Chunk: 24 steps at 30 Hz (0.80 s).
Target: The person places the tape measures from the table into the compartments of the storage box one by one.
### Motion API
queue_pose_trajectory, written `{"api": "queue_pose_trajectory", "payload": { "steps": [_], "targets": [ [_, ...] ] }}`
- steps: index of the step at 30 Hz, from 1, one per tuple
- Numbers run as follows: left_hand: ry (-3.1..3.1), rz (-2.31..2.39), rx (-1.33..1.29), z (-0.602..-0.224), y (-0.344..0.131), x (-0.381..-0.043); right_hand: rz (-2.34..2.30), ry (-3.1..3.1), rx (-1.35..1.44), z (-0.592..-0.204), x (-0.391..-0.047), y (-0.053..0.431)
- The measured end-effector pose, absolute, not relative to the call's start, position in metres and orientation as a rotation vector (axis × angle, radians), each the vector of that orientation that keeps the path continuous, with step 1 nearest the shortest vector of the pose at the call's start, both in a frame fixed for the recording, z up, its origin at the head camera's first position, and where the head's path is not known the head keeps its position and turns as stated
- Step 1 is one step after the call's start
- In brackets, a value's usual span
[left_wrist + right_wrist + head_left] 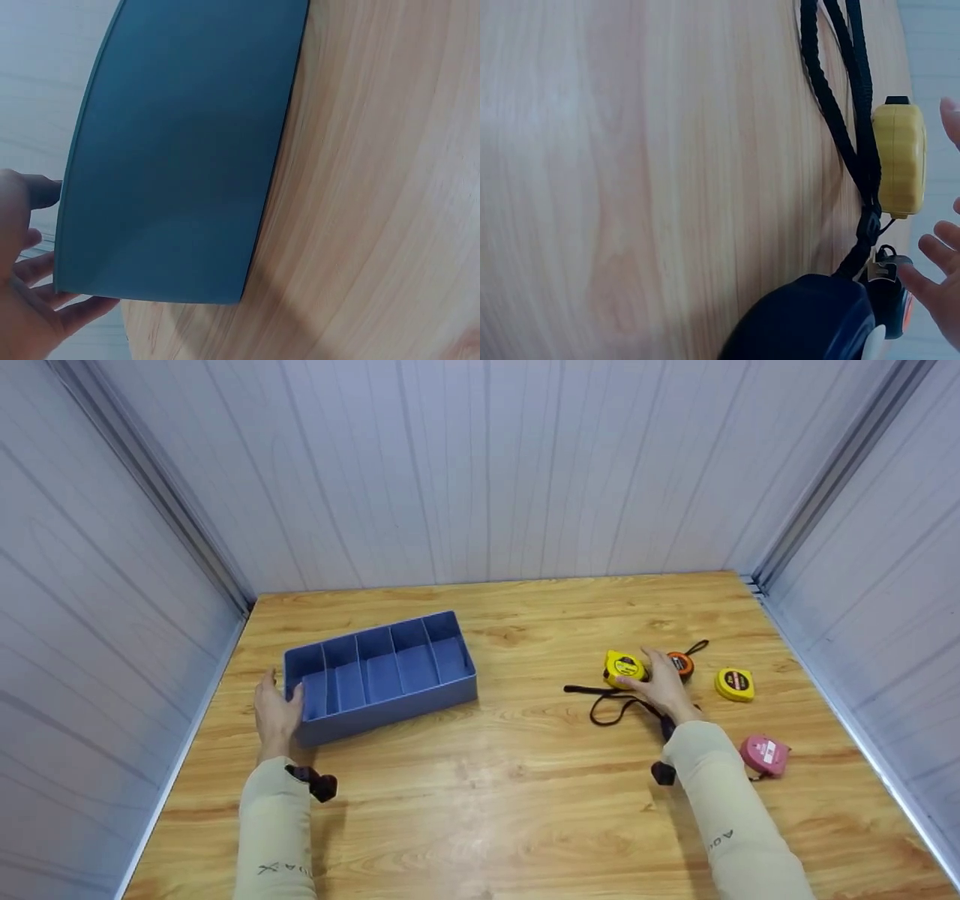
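Observation:
My left hand is at the left end of a blue divided box. Its thumb reaches over the rim while the fingers lie along the outside of the end wall, also visible in the left wrist view. Over a yellow tape measure hovers my right hand, thumb and fingers spread. The right wrist view shows a gap between the hand and that yellow case. An orange and black tape measure lies just beyond the fingers. Beneath the wrist is a dark tape measure, mostly hidden in the head view, with a black strap.
Farther right lie another yellow tape measure and a pink tape measure. Several compartments divide the box. White panel walls enclose the wooden table at the back and both sides.

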<state>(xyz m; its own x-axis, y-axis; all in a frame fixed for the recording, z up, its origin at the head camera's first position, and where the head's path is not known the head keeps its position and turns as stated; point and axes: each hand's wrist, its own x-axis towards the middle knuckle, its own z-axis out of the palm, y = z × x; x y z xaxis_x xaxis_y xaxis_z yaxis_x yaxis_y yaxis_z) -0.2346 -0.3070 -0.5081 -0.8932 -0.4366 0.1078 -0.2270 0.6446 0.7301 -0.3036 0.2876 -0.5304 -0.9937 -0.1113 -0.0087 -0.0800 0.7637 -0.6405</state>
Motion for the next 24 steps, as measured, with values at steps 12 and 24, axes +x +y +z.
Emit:
{"api": "queue_pose_trajectory", "payload": {
  "steps": [12, 24],
  "targets": [
    [-2.539, -1.233, 0.619, -0.511, -0.308, -0.235, -1.059, 2.933, -0.189, -0.541, -0.309, 0.28],
    [-2.532, -1.32, 0.705, -0.511, -0.309, -0.237, -1.079, 2.885, -0.137, -0.542, -0.312, 0.275]
  ]
}}
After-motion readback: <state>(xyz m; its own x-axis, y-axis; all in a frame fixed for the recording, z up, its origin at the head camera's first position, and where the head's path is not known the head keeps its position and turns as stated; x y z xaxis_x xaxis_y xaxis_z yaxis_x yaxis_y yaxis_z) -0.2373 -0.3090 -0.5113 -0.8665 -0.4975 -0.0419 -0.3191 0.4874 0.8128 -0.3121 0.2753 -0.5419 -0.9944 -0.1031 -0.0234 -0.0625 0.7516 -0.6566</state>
